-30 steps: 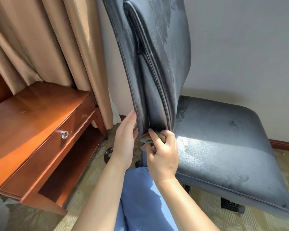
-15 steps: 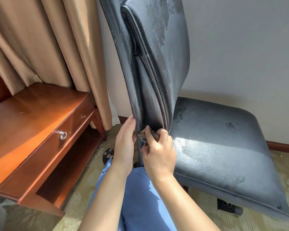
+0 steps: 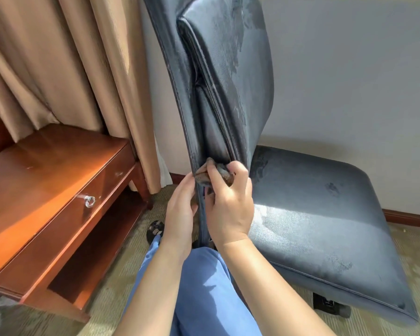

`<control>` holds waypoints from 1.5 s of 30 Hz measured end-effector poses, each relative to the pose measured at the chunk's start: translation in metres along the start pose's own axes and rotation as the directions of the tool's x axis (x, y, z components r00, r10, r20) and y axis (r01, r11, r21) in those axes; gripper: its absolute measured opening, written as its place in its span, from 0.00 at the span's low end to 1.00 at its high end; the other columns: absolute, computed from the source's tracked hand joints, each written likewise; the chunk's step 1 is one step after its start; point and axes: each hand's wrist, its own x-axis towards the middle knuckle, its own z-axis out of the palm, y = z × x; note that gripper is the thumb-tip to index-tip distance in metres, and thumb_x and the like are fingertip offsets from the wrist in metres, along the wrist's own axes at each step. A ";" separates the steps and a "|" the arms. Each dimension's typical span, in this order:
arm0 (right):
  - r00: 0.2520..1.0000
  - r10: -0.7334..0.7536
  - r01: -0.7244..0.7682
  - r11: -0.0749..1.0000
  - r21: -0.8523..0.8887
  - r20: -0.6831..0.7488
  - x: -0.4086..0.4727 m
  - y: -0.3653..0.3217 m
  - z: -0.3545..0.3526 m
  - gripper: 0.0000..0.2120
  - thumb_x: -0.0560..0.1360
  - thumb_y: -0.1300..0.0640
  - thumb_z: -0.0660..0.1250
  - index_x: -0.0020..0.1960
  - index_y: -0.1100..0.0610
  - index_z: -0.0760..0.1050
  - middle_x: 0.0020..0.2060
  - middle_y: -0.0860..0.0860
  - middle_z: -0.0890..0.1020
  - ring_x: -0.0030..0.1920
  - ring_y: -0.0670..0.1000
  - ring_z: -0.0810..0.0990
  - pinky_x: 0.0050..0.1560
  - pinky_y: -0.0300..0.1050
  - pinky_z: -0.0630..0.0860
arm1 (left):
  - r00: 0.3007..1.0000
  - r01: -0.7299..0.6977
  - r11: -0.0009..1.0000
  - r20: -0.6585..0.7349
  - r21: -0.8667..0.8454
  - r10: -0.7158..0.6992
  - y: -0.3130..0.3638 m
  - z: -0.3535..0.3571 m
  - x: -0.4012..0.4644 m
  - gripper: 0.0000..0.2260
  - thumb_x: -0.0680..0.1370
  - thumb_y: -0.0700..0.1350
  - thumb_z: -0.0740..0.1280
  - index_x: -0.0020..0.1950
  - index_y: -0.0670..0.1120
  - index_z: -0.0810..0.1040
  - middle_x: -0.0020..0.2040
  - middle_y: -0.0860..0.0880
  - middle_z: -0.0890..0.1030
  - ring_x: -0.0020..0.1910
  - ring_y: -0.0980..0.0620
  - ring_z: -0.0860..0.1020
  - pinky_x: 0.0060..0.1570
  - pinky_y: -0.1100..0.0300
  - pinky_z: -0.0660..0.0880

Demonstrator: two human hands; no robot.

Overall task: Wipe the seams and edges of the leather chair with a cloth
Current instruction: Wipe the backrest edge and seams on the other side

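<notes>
A dark blue leather chair point(image 3: 228, 93), seen from the side, with a tall backrest and a wide seat point(image 3: 325, 214) lit by sun. Near the bottom of the backrest, where the side seam meets the seat, a small crumpled cloth point(image 3: 222, 172), grey and brown. Right hand point(image 3: 230, 204) just in front of the backrest's lower edge, fingers point(image 3: 215, 177) curled over the cloth, pinching it and pressing it against the seam. Left hand point(image 3: 181, 209) on the other side of that same edge, beside the right hand, fingers straight and close together, lying flat along the back of the backrest. Nothing gripped in the left hand; only touching the leather. Both bare arms reaching up to the chair from the bottom of the view. Under the arms, close to the chair's back edge, a knee in blue trousers point(image 3: 204, 287). Left of the chair, a reddish wooden desk point(image 3: 46, 178) with a drawer and a small shiny ring handle point(image 3: 89, 201). Behind the desk and just left of the backrest, long tan curtains point(image 3: 70, 69) hanging down. Behind the chair, a plain pale wall point(image 3: 349, 81). Under the chair, a beige carpet point(image 3: 102, 299) and a dark chair foot point(image 3: 330, 305) peeking out below the seat.
</notes>
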 end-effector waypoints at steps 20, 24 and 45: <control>0.994 0.106 -0.102 0.990 0.097 -0.030 0.001 -0.004 -0.011 0.19 0.68 0.55 0.59 0.55 0.51 0.80 0.54 0.49 0.69 0.45 0.55 0.79 0.30 0.40 0.72 | 0.999 0.028 1.000 -0.030 -0.005 -0.028 -0.006 -0.002 -0.004 0.14 0.83 0.51 0.57 0.65 0.57 0.77 0.63 0.59 0.79 0.64 0.62 0.74 0.68 0.49 0.69; 0.996 0.048 -0.049 0.999 0.020 0.069 -0.012 0.003 0.006 0.20 0.67 0.57 0.58 0.56 0.52 0.80 0.53 0.50 0.68 0.45 0.56 0.77 0.25 0.42 0.73 | 1.000 0.018 1.000 -0.019 0.025 -0.018 -0.002 -0.004 -0.004 0.15 0.83 0.50 0.57 0.66 0.54 0.77 0.62 0.58 0.80 0.63 0.62 0.75 0.68 0.53 0.69; 0.853 0.181 -0.130 0.982 -0.138 0.490 -0.076 0.037 0.018 0.27 0.60 0.62 0.75 0.58 0.51 0.80 0.47 0.56 0.78 0.39 0.58 0.79 0.22 0.44 0.72 | 0.998 0.017 0.997 -0.055 0.069 -0.013 -0.012 -0.003 -0.010 0.14 0.83 0.46 0.56 0.60 0.58 0.79 0.58 0.63 0.81 0.60 0.66 0.76 0.66 0.56 0.70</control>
